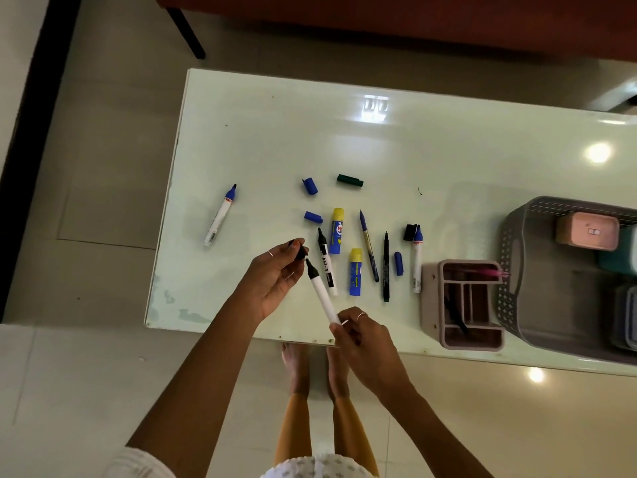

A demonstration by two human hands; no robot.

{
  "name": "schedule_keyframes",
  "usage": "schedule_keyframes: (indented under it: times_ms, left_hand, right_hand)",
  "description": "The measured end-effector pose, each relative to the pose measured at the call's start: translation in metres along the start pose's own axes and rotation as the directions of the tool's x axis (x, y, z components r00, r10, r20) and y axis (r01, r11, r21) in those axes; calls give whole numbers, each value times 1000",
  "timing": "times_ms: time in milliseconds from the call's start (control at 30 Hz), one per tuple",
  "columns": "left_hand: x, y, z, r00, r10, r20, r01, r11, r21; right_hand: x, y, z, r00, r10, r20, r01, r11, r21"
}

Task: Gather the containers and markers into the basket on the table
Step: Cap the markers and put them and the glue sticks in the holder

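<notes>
My right hand (365, 336) grips the rear end of an uncapped white marker with a black tip (321, 294), held above the table's near edge. My left hand (275, 270) pinches its black cap (300, 251) just above the tip. On the table lie several uncapped markers: a blue-tipped one (220, 215) far left, a black one (326, 262), a thin blue pen (368, 244), a thin black pen (386, 267) and another blue-tipped marker (417, 262). Two glue sticks (336, 231) (355, 272) lie among them. The grey basket (517, 270) stands at the right.
Loose caps lie about: blue ones (310, 186) (313, 217) (398, 263), a green one (350, 180), a black one (409, 232). A pink-grey organizer (431, 305) holds a pink pen beside the basket. A pink container (586, 231) and other boxes sit inside the basket. The table (258, 139) ends close to me.
</notes>
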State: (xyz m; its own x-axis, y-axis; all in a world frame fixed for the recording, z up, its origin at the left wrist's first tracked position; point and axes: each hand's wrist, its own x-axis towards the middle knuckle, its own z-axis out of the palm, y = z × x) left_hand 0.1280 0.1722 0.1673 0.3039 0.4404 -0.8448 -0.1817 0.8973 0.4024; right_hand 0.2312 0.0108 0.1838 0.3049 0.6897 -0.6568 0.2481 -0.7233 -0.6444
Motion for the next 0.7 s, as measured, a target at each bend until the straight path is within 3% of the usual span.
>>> schedule_keyframes:
  times_ms: [267, 467, 700]
  left_hand:
    - [-3, -8, 6, 999, 35, 4, -35, 990, 139]
    - [-8, -12, 5, 994, 107, 5, -102, 932, 348]
    - [-9, -19, 11, 986, 163, -26, -144, 928, 344]
  right_hand:
    - [1, -3, 1, 1000, -20, -9, 19, 999, -33]
    - [-1, -7, -3, 999, -36, -8, 35, 997, -63]
    - [3, -19, 3, 1000, -11, -28, 11, 1000, -16]
